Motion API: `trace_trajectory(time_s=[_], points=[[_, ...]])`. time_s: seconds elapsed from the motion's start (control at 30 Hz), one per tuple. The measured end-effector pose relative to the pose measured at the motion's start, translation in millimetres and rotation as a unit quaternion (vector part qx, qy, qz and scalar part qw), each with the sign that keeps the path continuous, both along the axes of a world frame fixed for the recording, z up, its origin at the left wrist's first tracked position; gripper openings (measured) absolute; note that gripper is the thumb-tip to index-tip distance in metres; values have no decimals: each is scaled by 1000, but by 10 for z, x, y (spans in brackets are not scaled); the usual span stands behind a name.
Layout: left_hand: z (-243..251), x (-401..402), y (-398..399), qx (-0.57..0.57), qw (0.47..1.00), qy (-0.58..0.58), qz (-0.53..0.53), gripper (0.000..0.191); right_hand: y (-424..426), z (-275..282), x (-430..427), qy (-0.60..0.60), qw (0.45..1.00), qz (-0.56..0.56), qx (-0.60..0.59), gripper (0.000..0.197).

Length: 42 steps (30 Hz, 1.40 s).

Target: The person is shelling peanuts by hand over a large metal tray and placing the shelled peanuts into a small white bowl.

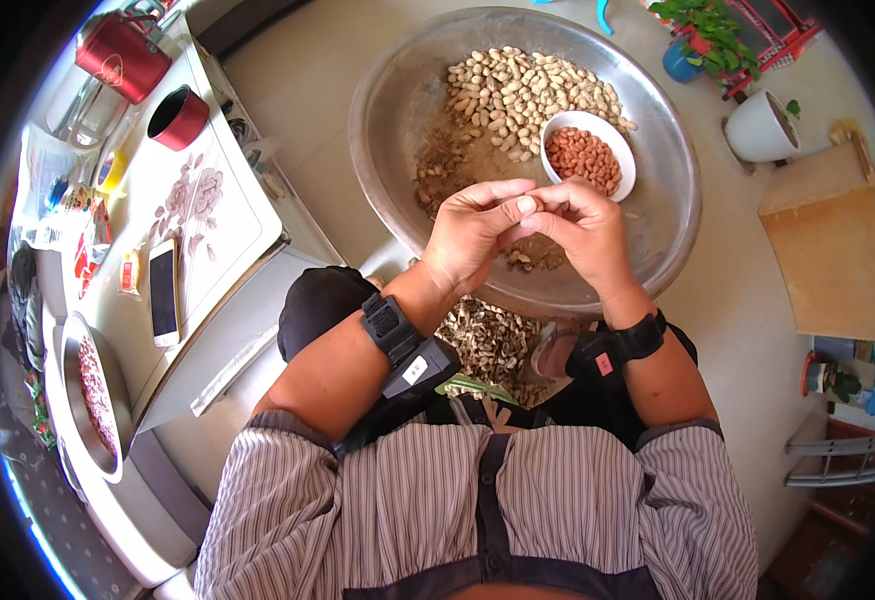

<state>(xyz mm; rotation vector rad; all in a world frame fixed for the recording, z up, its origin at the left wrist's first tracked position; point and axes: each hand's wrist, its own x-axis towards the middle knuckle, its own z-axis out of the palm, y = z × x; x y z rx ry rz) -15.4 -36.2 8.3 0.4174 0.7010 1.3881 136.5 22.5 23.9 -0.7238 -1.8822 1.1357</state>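
My left hand (475, 232) and my right hand (584, 232) meet fingertip to fingertip over a wide metal basin (385, 172). Their thumbs and index fingers are pinched together; whatever small thing may be between them is hidden. Unshelled peanuts (516, 94) are heaped at the basin's far side. A white bowl (629, 154) of shelled reddish peanut kernels (584, 159) stands in the basin, just beyond my right fingers. Brown debris lies on the basin's floor, left of the heap and under my hands. Empty peanut shells (490, 345) are piled below the basin, between my legs.
At left, a table (239, 202) bears a phone (164, 292), a red cup (179, 120) and a red kettle (122, 56). A metal bowl (74, 390) of reddish bits is beside it. A cardboard box (831, 240) and a white plant pot (764, 127) stand at right.
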Motion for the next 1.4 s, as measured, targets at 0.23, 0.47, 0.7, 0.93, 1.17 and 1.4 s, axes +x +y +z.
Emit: trace_trajectory(time_s=[0.23, 0.47, 0.7, 0.93, 1.17, 1.4], points=[[-74, 61, -12, 43, 997, -16, 69, 18, -50, -91, -57, 115, 977, 24, -177, 17], [-59, 32, 27, -23, 994, -87, 60, 20, -3, -109, -58, 163, 941, 48, -293, 23], [-18, -40, 52, -75, 993, -92, 24, 22, 0, -114, -42, 62, 993, 40, -88, 20], [-38, -78, 72, -87, 994, -68, 3, 25, -15, -65, -35, 20, 1000, 3, -5, 16], [62, -269, 85, -81, 992, -2, 99, 30, -42, 242, 176, -67, 910, 313, -264, 18], [90, -262, 90, -93, 990, 6, 102, 41, 199, -56, 170, -291, 949, 107, -59, 19]])
